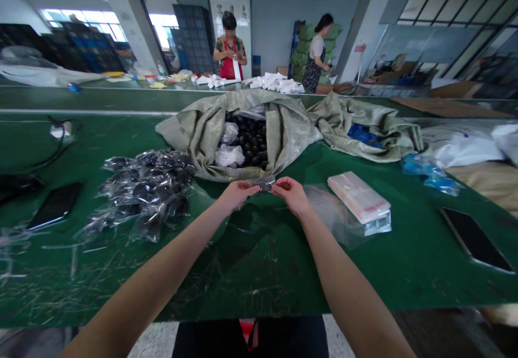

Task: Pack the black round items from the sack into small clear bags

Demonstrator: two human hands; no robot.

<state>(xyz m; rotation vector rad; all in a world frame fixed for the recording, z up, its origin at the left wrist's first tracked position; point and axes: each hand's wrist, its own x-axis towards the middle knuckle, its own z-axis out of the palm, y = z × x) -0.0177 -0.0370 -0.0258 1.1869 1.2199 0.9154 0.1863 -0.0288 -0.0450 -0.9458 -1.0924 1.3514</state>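
Observation:
Between both hands, a small clear plastic bag (266, 186) with something dark in it is pinched at its two sides. My left hand (238, 195) grips the left side with thumb and fingers, and my right hand (292, 194) grips the right side. Just beyond them lies an open woven sack (194, 137) full of shiny black rounded pieces (253, 139), with crumpled clear plastic (230, 155) inside. To the left is a heap of bagged black pieces (148, 188). Right of my right hand lies a stack of flat clear bags (359, 197), with loose bags (324, 204) beside it.
The green table (259, 272) carries a phone (54, 205) at far left and another phone (477, 239) at right. A second sack (360, 121) holds blue items (365, 135). Two people (230, 50) are beyond the far table, which bears white strips (275, 82).

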